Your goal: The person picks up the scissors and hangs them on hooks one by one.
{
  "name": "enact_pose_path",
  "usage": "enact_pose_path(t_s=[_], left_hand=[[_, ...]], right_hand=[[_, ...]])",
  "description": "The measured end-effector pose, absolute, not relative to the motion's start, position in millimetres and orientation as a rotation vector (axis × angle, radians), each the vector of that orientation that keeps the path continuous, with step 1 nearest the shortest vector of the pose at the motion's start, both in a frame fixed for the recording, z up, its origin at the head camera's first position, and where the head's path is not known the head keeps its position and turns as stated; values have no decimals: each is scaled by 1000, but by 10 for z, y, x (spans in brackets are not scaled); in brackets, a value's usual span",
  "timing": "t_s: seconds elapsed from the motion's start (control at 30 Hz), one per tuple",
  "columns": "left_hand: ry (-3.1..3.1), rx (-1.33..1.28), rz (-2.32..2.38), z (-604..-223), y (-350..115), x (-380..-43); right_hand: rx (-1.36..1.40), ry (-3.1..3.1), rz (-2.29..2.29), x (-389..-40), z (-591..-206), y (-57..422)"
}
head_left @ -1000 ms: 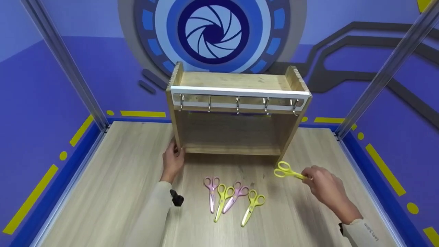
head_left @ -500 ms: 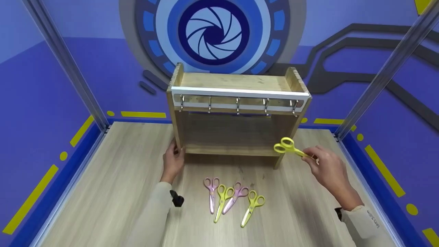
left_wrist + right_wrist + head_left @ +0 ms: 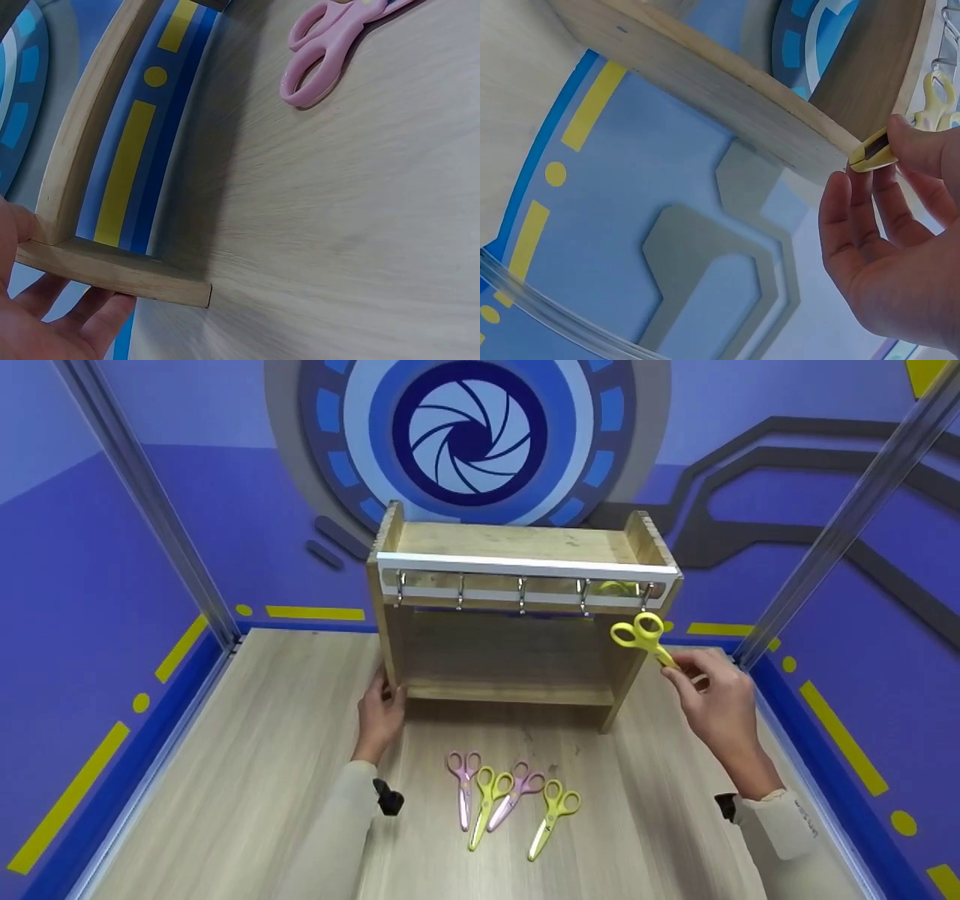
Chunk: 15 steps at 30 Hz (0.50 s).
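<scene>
My right hand (image 3: 716, 697) pinches a pair of yellow scissors (image 3: 641, 636) by the blade end, handle loops pointing up and left. Those loops are just below the rightmost metal hook (image 3: 646, 596) of the wooden rack (image 3: 510, 690). In the right wrist view, thumb and fingertips hold the yellow-covered blades (image 3: 874, 152). My left hand (image 3: 381, 716) grips the lower left side panel of the rack, thumb in front; the left wrist view shows its fingers (image 3: 105, 322) behind the wood. Several hooks line a white-edged reflective strip (image 3: 491, 585) across the rack's front.
On the table (image 3: 247, 780) before the rack lie two pink scissors, one at left (image 3: 463, 787) and one in the middle (image 3: 519, 791), and two yellow scissors, one between them (image 3: 489, 802) and one at right (image 3: 553, 814). Blue patterned walls with metal posts (image 3: 832, 525) enclose the table.
My right hand has raised the yellow scissors from near the rack's right foot up toward the rightmost hook, their loops turning upward. The left hand keeps its hold on the rack.
</scene>
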<state>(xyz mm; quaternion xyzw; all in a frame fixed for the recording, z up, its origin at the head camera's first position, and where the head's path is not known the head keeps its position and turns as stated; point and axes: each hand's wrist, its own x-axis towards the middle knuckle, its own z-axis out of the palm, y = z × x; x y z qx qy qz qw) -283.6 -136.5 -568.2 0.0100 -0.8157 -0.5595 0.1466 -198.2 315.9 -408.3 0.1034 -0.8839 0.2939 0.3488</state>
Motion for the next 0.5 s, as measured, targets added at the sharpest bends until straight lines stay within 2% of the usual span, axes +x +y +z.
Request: enact_pose_path(t_s=[0.5], left_hand=[[-2338,18,-1589,-5693,-1369,-2817]], right_hand=[[223,-2314,800,-2140,-4217,3155]])
